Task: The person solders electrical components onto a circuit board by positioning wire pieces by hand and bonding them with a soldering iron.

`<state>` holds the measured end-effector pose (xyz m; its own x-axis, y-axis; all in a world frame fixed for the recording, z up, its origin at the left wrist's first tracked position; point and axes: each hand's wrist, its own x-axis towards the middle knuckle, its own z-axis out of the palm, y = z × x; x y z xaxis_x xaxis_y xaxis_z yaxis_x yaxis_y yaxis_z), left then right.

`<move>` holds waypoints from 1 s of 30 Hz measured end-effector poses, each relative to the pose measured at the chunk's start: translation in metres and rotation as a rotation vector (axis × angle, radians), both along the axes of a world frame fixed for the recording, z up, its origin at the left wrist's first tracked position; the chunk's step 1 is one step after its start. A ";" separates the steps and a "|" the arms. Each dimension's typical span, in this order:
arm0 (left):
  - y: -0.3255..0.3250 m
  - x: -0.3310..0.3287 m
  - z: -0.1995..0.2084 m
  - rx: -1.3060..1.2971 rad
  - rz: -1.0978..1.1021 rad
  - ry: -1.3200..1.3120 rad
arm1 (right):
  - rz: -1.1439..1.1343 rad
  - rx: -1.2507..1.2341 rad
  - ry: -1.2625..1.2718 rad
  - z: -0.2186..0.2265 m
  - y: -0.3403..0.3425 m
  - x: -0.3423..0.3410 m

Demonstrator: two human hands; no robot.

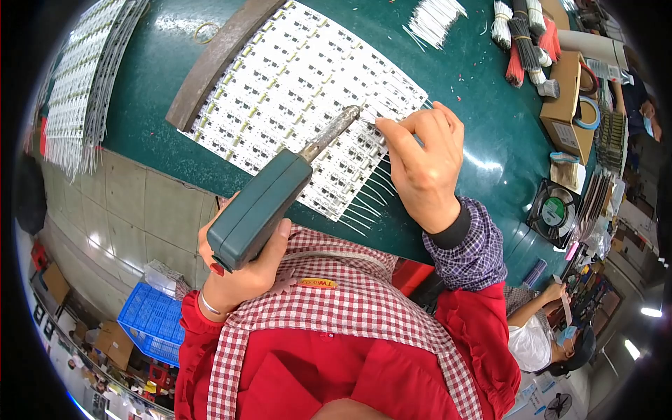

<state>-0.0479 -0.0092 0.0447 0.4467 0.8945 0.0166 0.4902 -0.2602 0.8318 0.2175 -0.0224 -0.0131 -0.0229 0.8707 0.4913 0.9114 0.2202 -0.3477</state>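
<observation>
My left hand (253, 273) is wrapped round the dark green body of a soldering gun (262, 206). Its metal tip slants up and right, down to the face of a white circuit board panel (280, 98) dotted with small dark parts. Close beside that tip, my right hand (428, 168) pinches a thin white wire (369, 120) between thumb and forefinger; the fingertips partly hide it. Several white wires (371, 196) stick out along the panel's right edge, below my right hand.
A dark bar (217, 66) lies along the panel's left edge. Loose white wires (434, 22) lie at the back. A stack of wired panels (87, 77) stands far left. On the right are wire bundles (521, 42), a cardboard box (565, 105) and a fan (553, 212); a person (539, 336) sits beyond.
</observation>
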 end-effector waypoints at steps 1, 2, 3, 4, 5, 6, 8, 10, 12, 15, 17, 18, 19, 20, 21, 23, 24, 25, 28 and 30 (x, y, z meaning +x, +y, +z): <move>-0.001 0.000 0.000 -0.027 0.013 -0.009 | 0.001 0.000 0.001 0.000 0.000 0.000; -0.001 -0.001 0.000 -0.027 0.012 -0.008 | 0.003 0.000 0.000 0.000 0.000 0.000; 0.000 -0.001 0.000 -0.023 0.000 -0.011 | 0.005 0.000 -0.001 0.000 0.000 0.000; 0.000 -0.001 -0.001 -0.018 -0.012 -0.013 | 0.004 0.000 -0.001 0.000 0.000 0.000; -0.001 -0.001 -0.002 -0.018 -0.011 -0.013 | 0.005 0.003 -0.001 0.000 0.000 0.000; -0.001 -0.001 -0.002 -0.032 -0.002 -0.022 | 0.005 0.006 0.000 0.000 0.000 0.000; -0.001 -0.001 -0.003 -0.045 0.006 -0.031 | 0.005 0.008 -0.001 -0.001 0.000 0.000; 0.001 -0.001 -0.004 0.001 -0.032 -0.028 | 0.004 0.009 -0.002 -0.001 0.000 0.001; 0.000 -0.001 -0.002 -0.014 -0.028 -0.016 | 0.006 0.010 -0.002 -0.001 0.001 0.000; 0.000 -0.002 -0.002 -0.018 -0.041 0.008 | 0.004 0.005 -0.004 -0.001 0.000 0.000; 0.001 -0.002 -0.002 -0.009 -0.057 0.020 | 0.003 0.003 -0.008 0.000 0.000 0.000; 0.000 -0.001 -0.001 -0.022 -0.052 0.015 | 0.002 0.000 -0.011 0.000 -0.001 0.000; 0.000 -0.001 -0.002 -0.035 -0.047 0.010 | 0.002 0.000 -0.012 0.000 -0.001 0.000; 0.000 -0.002 -0.002 -0.035 -0.047 0.011 | 0.000 0.002 -0.012 0.000 -0.001 0.000; -0.001 -0.002 -0.003 -0.008 -0.046 0.007 | -0.002 0.003 -0.012 0.000 -0.001 0.000; -0.006 -0.005 -0.007 0.018 -0.046 0.004 | -0.002 0.004 -0.013 0.001 0.000 -0.001; -0.010 -0.010 -0.011 0.070 -0.042 0.044 | -0.001 0.005 -0.014 0.001 0.000 -0.001; -0.013 -0.012 -0.012 0.122 -0.039 0.083 | -0.002 0.005 -0.014 0.001 -0.001 -0.001; -0.013 -0.009 -0.011 0.099 0.007 0.067 | -0.008 0.003 -0.013 0.000 -0.001 -0.001; -0.010 -0.009 -0.010 0.120 -0.020 0.055 | -0.005 0.002 -0.011 0.000 0.000 0.000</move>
